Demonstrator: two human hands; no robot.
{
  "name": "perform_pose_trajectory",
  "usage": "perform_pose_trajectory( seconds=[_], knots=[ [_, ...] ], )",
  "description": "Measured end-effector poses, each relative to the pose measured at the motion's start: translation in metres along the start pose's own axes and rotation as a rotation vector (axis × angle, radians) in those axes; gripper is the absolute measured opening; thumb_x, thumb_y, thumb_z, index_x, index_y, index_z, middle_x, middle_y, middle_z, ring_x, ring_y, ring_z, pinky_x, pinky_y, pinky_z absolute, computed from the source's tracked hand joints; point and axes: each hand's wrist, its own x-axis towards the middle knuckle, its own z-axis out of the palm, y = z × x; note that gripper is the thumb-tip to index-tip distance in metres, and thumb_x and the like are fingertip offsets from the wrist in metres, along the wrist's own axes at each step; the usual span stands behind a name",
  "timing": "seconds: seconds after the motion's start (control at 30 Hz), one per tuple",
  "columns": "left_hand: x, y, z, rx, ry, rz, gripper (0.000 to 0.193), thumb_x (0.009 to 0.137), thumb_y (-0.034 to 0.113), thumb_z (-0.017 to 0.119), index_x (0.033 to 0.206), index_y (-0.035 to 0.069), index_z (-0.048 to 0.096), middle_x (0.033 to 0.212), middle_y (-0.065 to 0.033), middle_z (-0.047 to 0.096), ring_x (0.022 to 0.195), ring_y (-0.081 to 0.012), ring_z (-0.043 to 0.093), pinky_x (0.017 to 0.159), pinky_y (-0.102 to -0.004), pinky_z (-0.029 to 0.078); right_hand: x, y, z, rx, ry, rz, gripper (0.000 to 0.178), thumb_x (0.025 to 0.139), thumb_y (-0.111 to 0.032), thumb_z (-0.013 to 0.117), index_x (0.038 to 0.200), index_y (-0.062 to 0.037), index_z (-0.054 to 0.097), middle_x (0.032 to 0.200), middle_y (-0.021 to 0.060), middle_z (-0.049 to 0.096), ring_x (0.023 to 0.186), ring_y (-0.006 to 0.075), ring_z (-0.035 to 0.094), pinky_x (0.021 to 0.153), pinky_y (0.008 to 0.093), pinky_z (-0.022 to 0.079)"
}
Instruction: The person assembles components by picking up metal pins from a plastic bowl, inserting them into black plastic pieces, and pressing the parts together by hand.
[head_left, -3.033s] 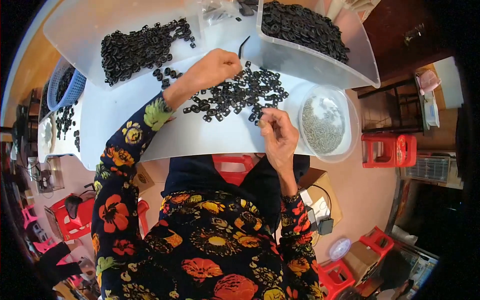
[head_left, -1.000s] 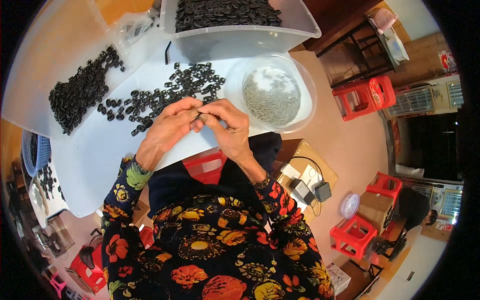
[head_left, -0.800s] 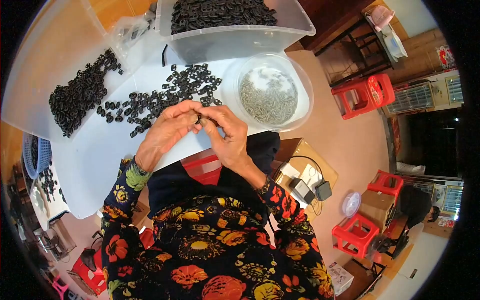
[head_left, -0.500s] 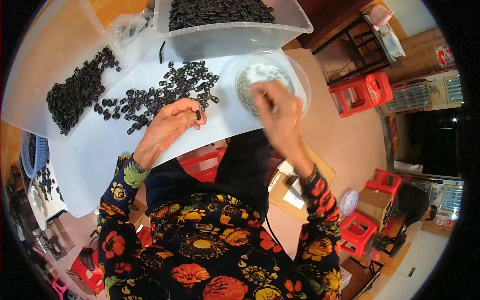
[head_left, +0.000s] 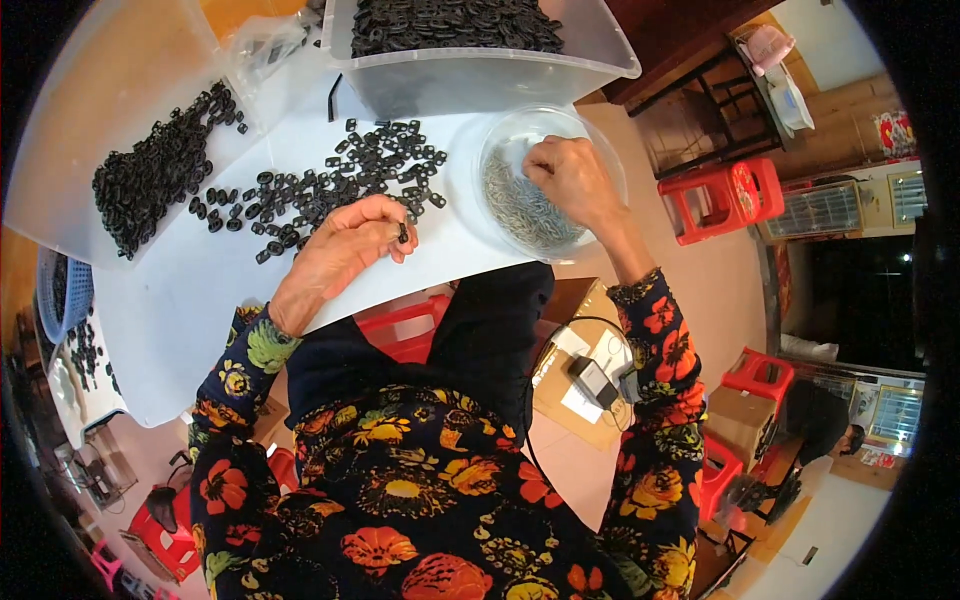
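My left hand [head_left: 345,248] is closed over the front of the white table, pinching a small black plastic piece [head_left: 403,233] between thumb and fingers. My right hand [head_left: 580,182] reaches over a round clear plastic bowl [head_left: 478,222], its fingers drawn together at the inner side. Whatever those fingertips hold, if anything, is too small to make out. Inside the bowl lie many small silvery metal pins [head_left: 530,212]. Loose black plastic pieces [head_left: 345,172], oval with holes, are scattered on the table between the bowl and my left hand.
A big translucent bin [head_left: 490,75] full of black pieces stands at the back. To the left, a tilted translucent container [head_left: 60,190] holds a heap of them. A blue basket [head_left: 65,295] sits at the table's left edge. Red stools [head_left: 715,200] stand to the right.
My right hand, blurred by motion earlier, has moved slightly right and up over the bowl, uncovering more of the pins. My left hand keeps its pinch on the black piece.
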Motion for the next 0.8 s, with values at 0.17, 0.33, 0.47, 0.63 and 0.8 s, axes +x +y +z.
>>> perform_pose_trajectory(
  seconds=[0.17, 0.33, 0.47, 0.63, 0.8],
  knots=[
    [-0.003, 0.001, 0.003, 0.022, 0.026, 0.019, 0.011, 0.091, 0.009, 0.053, 0.098, 0.002, 0.058, 0.092, -0.0091, 0.060, 0.084, -0.0156, 0.057, 0.073, -0.0283, 0.045, 0.009, -0.009, 0.004, -0.208, -0.102, -0.013, 0.004, 0.071, -0.002, 0.058, 0.073, 0.0008, 0.061, 0.072, 0.0197, 0.060, 0.069, 0.0376, 0.059, 0.063, 0.0420, 0.047],
    [-0.001, -0.003, 0.007, -0.006, 0.049, 0.078, 0.011, 0.091, 0.007, 0.052, 0.098, 0.000, 0.058, 0.090, -0.0087, 0.060, 0.082, -0.0147, 0.056, 0.070, -0.0276, 0.045, 0.011, -0.022, -0.006, -0.243, -0.060, 0.035, 0.007, 0.070, -0.003, 0.060, 0.076, 0.0013, 0.059, 0.070, 0.0215, 0.060, 0.067, 0.0369, 0.060, 0.062, 0.0420, 0.049],
    [-0.002, -0.003, 0.005, 0.017, 0.127, 0.111, 0.010, 0.091, 0.007, 0.052, 0.095, -0.001, 0.057, 0.089, -0.0091, 0.060, 0.075, -0.0144, 0.055, 0.070, -0.0273, 0.046, 0.015, -0.071, -0.026, 0.067, 0.029, 0.207, 0.014, 0.071, -0.001, 0.063, 0.084, -0.0003, 0.062, 0.068, 0.0139, 0.061, 0.062, 0.0202, 0.062, 0.060, 0.0314, 0.051],
    [-0.006, -0.001, 0.007, 0.094, 0.247, 0.188, 0.009, 0.091, 0.008, 0.051, 0.090, 0.001, 0.057, 0.080, -0.0066, 0.062, 0.072, -0.0116, 0.057, 0.067, -0.0247, 0.046, -0.007, -0.124, 0.013, 0.700, 0.141, 0.105, 0.019, 0.076, 0.003, 0.063, 0.094, -0.0027, 0.066, 0.072, 0.0030, 0.063, 0.063, 0.0070, 0.057, 0.062, 0.0225, 0.049],
    [-0.004, 0.004, 0.007, 0.226, 0.269, 0.196, 0.010, 0.091, 0.008, 0.048, 0.089, 0.002, 0.056, 0.077, -0.0045, 0.061, 0.070, -0.0104, 0.058, 0.065, -0.0237, 0.046, -0.029, -0.128, 0.072, 1.153, 0.184, 0.248, 0.012, 0.084, 0.003, 0.061, 0.094, -0.0003, 0.067, 0.079, 0.0016, 0.064, 0.067, 0.0075, 0.058, 0.063, 0.0217, 0.049]
  ],
)
